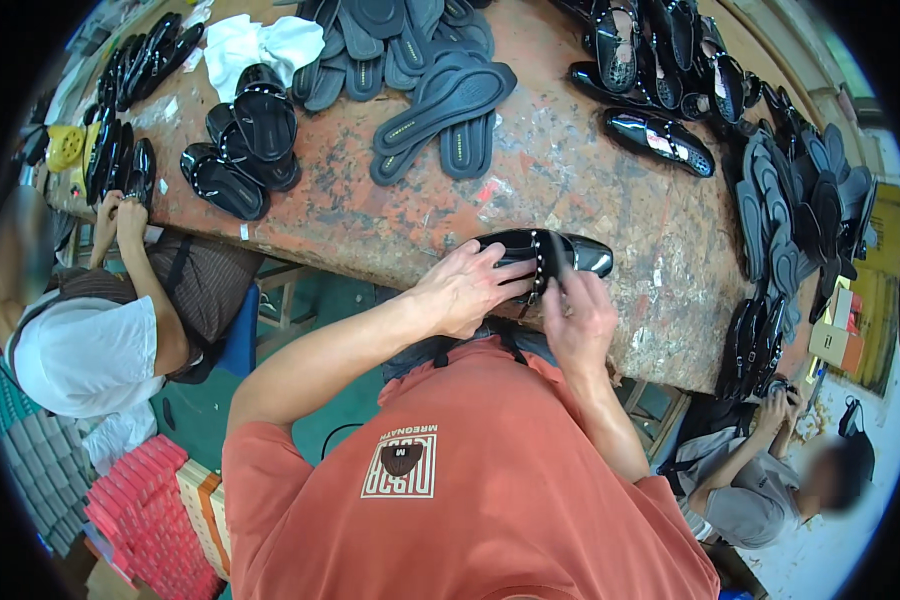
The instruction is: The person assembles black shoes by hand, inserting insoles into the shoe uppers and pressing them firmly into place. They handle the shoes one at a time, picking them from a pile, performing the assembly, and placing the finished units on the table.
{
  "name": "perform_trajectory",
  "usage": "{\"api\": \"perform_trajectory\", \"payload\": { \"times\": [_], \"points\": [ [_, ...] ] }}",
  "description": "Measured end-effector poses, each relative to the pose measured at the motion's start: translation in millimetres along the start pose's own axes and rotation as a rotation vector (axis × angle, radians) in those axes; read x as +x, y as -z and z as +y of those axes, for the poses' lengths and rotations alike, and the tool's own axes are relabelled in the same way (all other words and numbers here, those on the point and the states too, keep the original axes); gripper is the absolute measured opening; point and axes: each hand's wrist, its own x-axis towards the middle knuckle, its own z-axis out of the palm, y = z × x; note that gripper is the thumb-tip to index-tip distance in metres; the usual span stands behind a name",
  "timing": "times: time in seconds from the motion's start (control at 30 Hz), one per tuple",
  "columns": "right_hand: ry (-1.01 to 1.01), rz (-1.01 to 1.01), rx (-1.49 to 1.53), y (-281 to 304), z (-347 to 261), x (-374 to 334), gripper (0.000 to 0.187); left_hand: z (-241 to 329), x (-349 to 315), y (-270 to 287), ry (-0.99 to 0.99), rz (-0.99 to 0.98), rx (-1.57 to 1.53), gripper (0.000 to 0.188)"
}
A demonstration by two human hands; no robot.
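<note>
Holds a black patent shoe (538,244) at the dial's centre, twelve o'clock pointing away from the torso, at the near edge of the stained desk (545,190), toe toward three, opening toward nine. Clasps it from eight o'clock with the left hand (470,288), fingers parted and pressed across the near side and the opening's rim. Has the right hand (580,318) at five o'clock, fingers close to the studded strap (539,272) and a dark streak (558,256); too blurred to tell whether pinching the strap, a tool or nothing.

Could lose the shoe over the edge toward six o'clock, most likely through a slack left hold against a hard tug from the right. Could twist the strap or loosen a stud through too much force there. Could jab a left fingertip, given so little room between both hands. Could also scuff the glossy upper by dragging it on the rough desk.

Less risk from farther off: at eleven, loose grey insoles (440,110); at ten, black slides (265,130); between one and two, more black shoes (660,140), all well apart.
</note>
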Motion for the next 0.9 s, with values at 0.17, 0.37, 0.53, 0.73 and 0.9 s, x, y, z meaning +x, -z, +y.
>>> {"api": "perform_trajectory", "payload": {
  "times": [0.17,0.37,0.53,0.73,0.9],
  "points": [
    [0.217,-0.145,-0.131,-13,-1,3,0.036,-4,4,-8,-0.004,0.025,-0.057,0.057],
    [0.188,-0.31,-0.346,-4,17,21,0.013,-6,-3,-7,-0.02,0.254,-0.122,0.062],
    [0.397,-0.465,-0.17,34,31,55,0.036,-21,-7,-19,-0.219,0.201,0.062,0.074],
    [0.265,-0.51,0.101,21,110,54,0.123,-5,52,1,-0.294,0.104,-0.096,0.092],
    [0.172,-0.49,0.171,15,127,48,0.123,-9,50,7,-0.324,0.102,-0.118,0.088]
  ]
}}
